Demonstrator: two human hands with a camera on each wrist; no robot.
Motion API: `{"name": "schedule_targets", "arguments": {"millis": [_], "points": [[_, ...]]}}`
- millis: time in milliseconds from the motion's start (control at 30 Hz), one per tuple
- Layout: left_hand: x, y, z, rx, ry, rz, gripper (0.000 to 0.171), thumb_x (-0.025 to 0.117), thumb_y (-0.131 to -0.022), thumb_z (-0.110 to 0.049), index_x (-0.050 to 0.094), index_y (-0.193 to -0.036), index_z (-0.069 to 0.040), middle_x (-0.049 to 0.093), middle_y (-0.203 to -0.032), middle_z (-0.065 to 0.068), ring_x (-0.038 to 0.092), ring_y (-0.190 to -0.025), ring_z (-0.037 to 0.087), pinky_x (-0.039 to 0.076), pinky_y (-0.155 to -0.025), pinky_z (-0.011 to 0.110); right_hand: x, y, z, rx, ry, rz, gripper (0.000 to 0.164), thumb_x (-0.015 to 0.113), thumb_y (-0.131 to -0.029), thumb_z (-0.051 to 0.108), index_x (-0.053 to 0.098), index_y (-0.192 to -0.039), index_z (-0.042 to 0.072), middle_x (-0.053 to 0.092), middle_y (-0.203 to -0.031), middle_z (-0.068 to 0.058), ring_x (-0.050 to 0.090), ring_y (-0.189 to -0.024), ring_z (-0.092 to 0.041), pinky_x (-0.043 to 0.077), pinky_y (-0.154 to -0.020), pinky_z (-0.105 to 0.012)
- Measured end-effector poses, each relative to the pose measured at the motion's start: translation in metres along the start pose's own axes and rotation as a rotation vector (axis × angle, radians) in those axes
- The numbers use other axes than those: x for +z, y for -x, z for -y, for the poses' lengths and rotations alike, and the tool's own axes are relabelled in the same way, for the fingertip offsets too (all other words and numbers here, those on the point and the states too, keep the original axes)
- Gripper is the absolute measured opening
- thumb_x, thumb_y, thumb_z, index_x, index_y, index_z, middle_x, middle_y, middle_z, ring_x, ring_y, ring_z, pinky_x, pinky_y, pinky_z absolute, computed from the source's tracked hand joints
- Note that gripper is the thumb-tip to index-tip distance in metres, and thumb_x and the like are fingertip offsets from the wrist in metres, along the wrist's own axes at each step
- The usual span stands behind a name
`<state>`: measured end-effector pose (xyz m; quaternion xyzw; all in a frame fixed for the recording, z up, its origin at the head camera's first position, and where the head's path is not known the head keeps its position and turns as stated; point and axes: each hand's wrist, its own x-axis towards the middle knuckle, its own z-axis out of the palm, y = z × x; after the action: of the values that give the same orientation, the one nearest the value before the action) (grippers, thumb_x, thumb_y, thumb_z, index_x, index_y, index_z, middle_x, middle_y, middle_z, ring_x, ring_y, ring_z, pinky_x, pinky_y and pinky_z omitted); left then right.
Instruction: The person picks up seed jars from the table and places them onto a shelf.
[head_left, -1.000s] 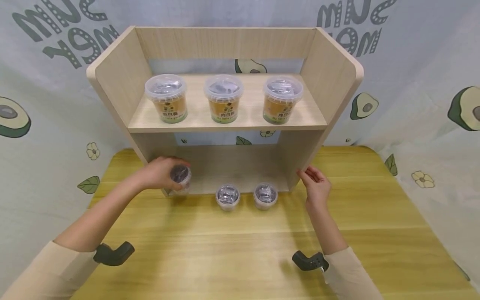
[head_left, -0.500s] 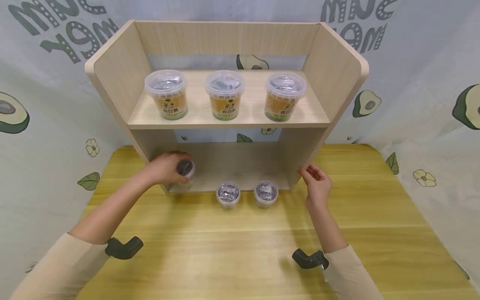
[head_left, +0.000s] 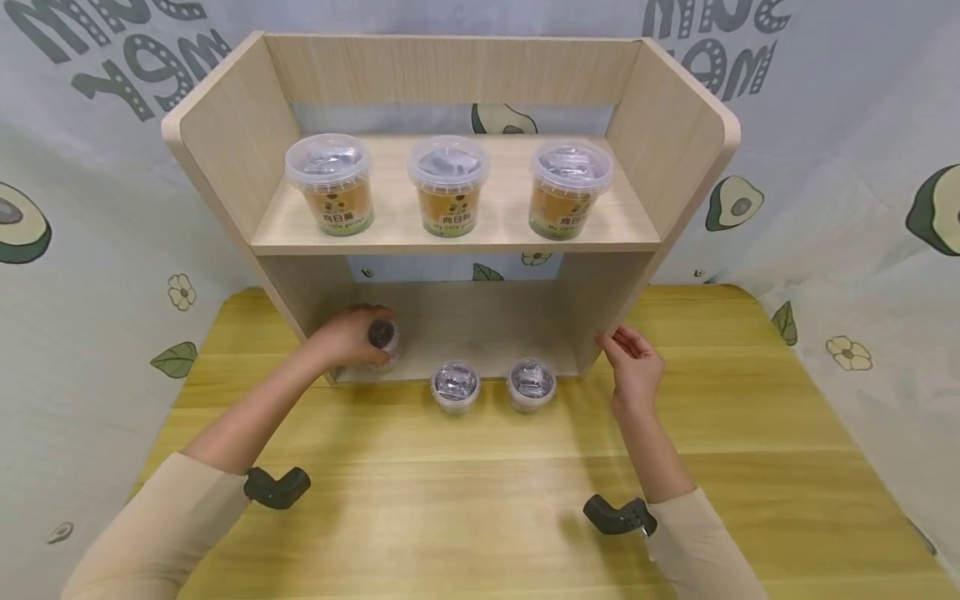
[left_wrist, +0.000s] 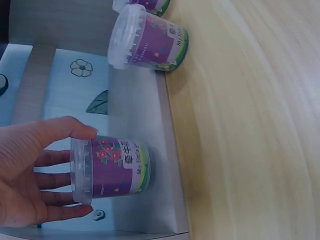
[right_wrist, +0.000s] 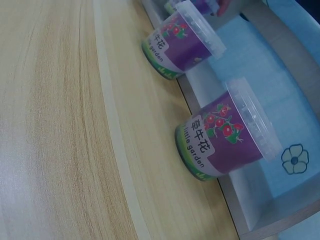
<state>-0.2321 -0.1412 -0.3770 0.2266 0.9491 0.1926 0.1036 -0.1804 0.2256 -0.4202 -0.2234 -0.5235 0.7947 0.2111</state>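
In the lower compartment of a pale wooden shelf unit (head_left: 457,247), my left hand (head_left: 347,335) grips a purple plastic cup (left_wrist: 117,167) with a clear lid. Thumb and fingers wrap around the lid end, near the left side panel. My right hand (head_left: 636,367) pinches the front edge of the right side panel (head_left: 600,321), fingers curled. Two matching purple cups, a middle one (head_left: 455,387) and a right one (head_left: 532,386), stand at the front edge of the bottom board. Their flower labels show in the right wrist view.
Three lidded orange cups stand on the upper board: a left one (head_left: 330,185), a middle one (head_left: 448,187) and a right one (head_left: 570,190). A wooden table (head_left: 465,500) carries the unit. Behind hangs a printed curtain (head_left: 90,350).
My left hand has moved the purple cup rightward and slightly deeper into the lower compartment. My right hand stays on the side panel. The head view has shifted slightly.
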Motion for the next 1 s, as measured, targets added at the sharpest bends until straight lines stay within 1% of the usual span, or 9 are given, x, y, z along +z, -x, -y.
{"name": "schedule_targets", "arguments": {"millis": [100,300,467,567,633,733,833,1000], "points": [[0.002,-0.002,0.003,-0.04,0.004,0.017,0.064,0.075,-0.07,-0.017,0.051,-0.126,0.004,0.056,-0.121,0.023,0.05,-0.112,0.04,0.039,-0.095,0.049,0.001,0.0,0.001,-0.006,-0.006,0.004,0.029,0.068,-0.073,-0.014,0.068,-0.071,0.015,0.066,-0.071,0.004,0.062,-0.066,-0.006,0.051,-0.069,-0.015],[0.005,-0.002,0.007,-0.11,0.027,0.015,0.068,0.074,-0.071,-0.017,0.047,-0.129,0.004,0.052,-0.125,0.025,0.047,-0.114,0.043,0.039,-0.095,0.05,0.002,0.0,0.0,-0.018,-0.012,0.007,0.028,0.069,-0.072,-0.013,0.069,-0.071,0.014,0.066,-0.07,0.003,0.063,-0.066,-0.006,0.051,-0.069,-0.015],[0.006,-0.001,0.006,-0.148,0.037,0.033,0.069,0.073,-0.071,-0.016,0.045,-0.132,0.003,0.05,-0.128,0.025,0.045,-0.115,0.043,0.039,-0.094,0.051,0.002,0.001,0.0,-0.016,0.0,-0.002,0.029,0.069,-0.072,-0.013,0.069,-0.07,0.016,0.066,-0.07,0.004,0.062,-0.065,-0.006,0.051,-0.068,-0.015],[0.006,0.0,0.006,-0.147,0.029,0.039,0.069,0.073,-0.072,-0.016,0.045,-0.132,0.004,0.049,-0.128,0.026,0.045,-0.116,0.043,0.039,-0.095,0.051,0.0,0.001,0.001,-0.008,0.012,-0.002,0.028,0.07,-0.072,-0.012,0.069,-0.071,0.016,0.066,-0.07,0.005,0.062,-0.066,-0.006,0.051,-0.069,-0.014],[0.005,0.0,0.006,-0.134,0.032,0.042,0.068,0.072,-0.072,-0.018,0.045,-0.131,0.004,0.05,-0.128,0.026,0.046,-0.115,0.042,0.04,-0.094,0.05,-0.001,0.001,0.001,-0.003,0.008,0.0,0.027,0.071,-0.072,-0.012,0.069,-0.071,0.016,0.066,-0.07,0.005,0.062,-0.066,-0.005,0.051,-0.069,-0.014],[0.004,0.0,0.009,-0.102,0.037,0.018,0.064,0.072,-0.074,-0.021,0.049,-0.128,0.004,0.054,-0.122,0.025,0.049,-0.111,0.041,0.042,-0.091,0.049,-0.002,0.001,0.001,-0.002,0.011,0.008,0.027,0.071,-0.071,-0.011,0.069,-0.071,0.016,0.066,-0.07,0.005,0.063,-0.066,-0.005,0.051,-0.069,-0.014],[0.002,0.0,0.009,-0.074,0.041,-0.028,0.061,0.072,-0.076,-0.025,0.051,-0.126,0.003,0.055,-0.122,0.023,0.05,-0.111,0.04,0.042,-0.092,0.049,-0.002,0.001,0.001,0.0,0.011,0.012,0.027,0.071,-0.072,-0.011,0.069,-0.07,0.016,0.066,-0.07,0.005,0.063,-0.066,-0.005,0.051,-0.069,-0.014],[-0.006,0.003,0.002,-0.089,0.033,-0.065,0.064,0.072,-0.077,-0.03,0.05,-0.131,-0.003,0.049,-0.133,0.02,0.045,-0.121,0.039,0.039,-0.097,0.049,-0.001,0.002,0.001,0.004,0.02,0.009,0.027,0.071,-0.072,-0.01,0.069,-0.071,0.016,0.066,-0.07,0.005,0.063,-0.066,-0.005,0.051,-0.069,-0.014]]}}
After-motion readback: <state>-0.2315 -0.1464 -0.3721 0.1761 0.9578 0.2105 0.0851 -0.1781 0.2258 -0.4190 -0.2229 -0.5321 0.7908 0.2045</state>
